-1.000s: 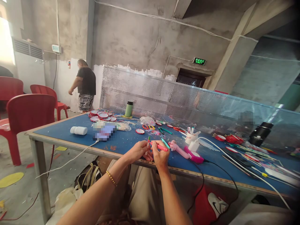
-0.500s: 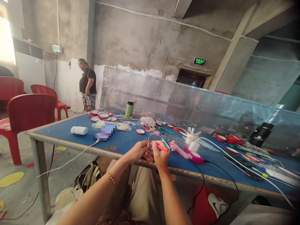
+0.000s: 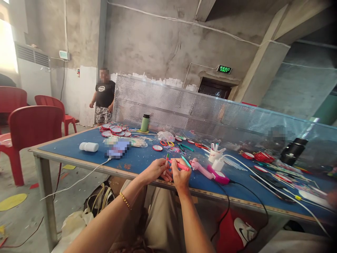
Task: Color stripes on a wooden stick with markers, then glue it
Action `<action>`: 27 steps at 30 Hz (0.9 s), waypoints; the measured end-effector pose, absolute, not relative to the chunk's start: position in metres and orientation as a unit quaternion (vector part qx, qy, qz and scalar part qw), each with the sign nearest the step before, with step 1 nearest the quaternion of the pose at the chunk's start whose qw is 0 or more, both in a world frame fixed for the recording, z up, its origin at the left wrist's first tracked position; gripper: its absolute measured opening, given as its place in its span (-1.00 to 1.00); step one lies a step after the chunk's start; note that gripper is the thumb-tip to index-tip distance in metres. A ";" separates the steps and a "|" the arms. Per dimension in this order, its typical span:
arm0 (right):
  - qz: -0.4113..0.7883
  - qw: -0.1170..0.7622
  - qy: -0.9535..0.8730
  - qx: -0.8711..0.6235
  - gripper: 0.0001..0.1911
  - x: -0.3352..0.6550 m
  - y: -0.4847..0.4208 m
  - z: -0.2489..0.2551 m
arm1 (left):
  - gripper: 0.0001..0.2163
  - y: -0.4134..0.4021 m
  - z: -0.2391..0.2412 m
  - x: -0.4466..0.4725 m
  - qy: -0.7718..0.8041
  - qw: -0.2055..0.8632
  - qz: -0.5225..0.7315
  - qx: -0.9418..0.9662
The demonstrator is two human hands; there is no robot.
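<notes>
My left hand [image 3: 158, 169] pinches a small pale stick [image 3: 165, 169] upright, its upper end coloured green and red. From the other side my right hand [image 3: 181, 178] grips a red marker pen [image 3: 181, 165], pen-like, with its tip close to the stick's coloured part. Whether the tip touches it I cannot tell. A teal marker [image 3: 186, 161] shows just behind my right hand; whether it is held or lies on the table is unclear. Both hands are at the front edge of the blue table [image 3: 147, 165].
To the right are a pink hand fan [image 3: 201, 168], a cup of markers [image 3: 215, 154], cables and a phone. Behind lie pliers [image 3: 181, 147], scissors and round red-rimmed pieces [image 3: 157, 148]. A white bottle [image 3: 88, 147] lies left. A person [image 3: 104, 96] stands beyond the table.
The person in the background has turned to face this way and moved a little right. My hands, the marker and the stick have barely moved.
</notes>
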State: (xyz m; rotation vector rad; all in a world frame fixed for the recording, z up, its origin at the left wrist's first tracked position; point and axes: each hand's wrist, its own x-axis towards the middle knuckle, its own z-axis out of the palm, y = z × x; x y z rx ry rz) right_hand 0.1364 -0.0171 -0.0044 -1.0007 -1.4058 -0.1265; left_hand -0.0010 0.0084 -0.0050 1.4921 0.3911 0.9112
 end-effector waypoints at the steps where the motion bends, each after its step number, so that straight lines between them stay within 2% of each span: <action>1: -0.056 0.650 -0.616 -0.441 -0.72 0.137 -0.017 -0.005 | -0.46 0.008 -0.005 -0.001 0.170 0.625 0.397 0.650; 27: -0.064 0.645 -0.634 -0.423 -0.70 0.134 -0.017 -0.004 | -0.44 0.009 -0.006 -0.001 0.172 0.618 0.401 0.653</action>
